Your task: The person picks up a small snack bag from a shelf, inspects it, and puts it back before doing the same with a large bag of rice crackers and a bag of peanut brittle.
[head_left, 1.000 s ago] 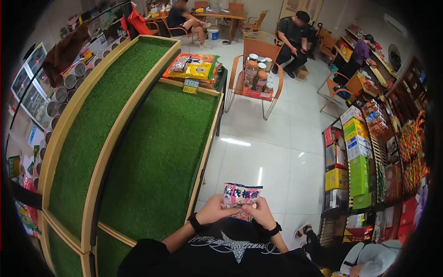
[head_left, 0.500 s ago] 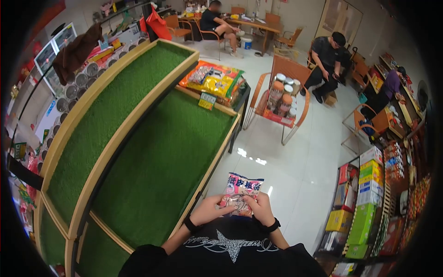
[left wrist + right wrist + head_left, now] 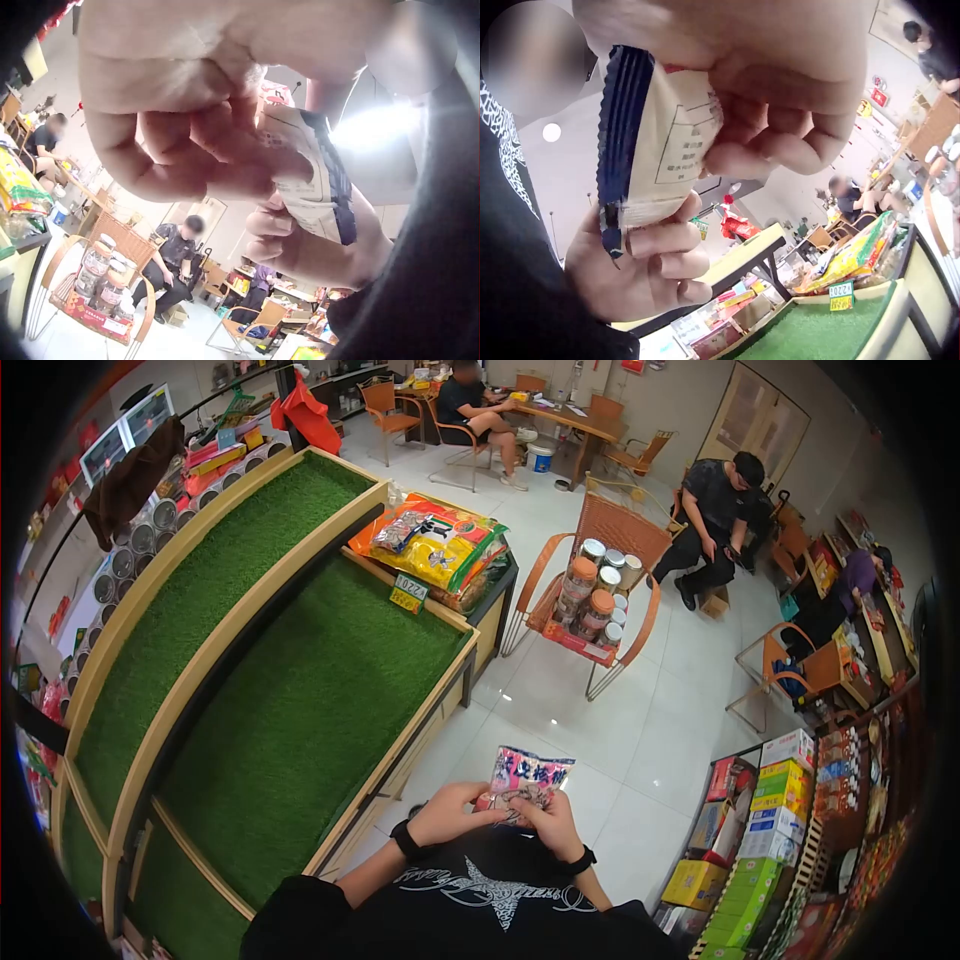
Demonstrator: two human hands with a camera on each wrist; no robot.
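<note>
Right in front of the person's chest, at 12 o'clock, both hands pinch a snack pack (image 3: 525, 785). The left hand (image 3: 452, 815) curls round its left side. The right hand (image 3: 552, 822) nips its bottom edge with fingers and thumb. I think a soft grip by the edges is best, so the food inside is not crushed. The green shelf (image 3: 300, 700) lies at 10 o'clock. Farther off, at 1 o'clock, a chair (image 3: 625, 525) holds jars (image 3: 590, 590).

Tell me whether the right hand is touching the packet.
Touching. The right wrist view shows the right hand pinching the packet, its curled fingertips pressed against the printed back.
</note>
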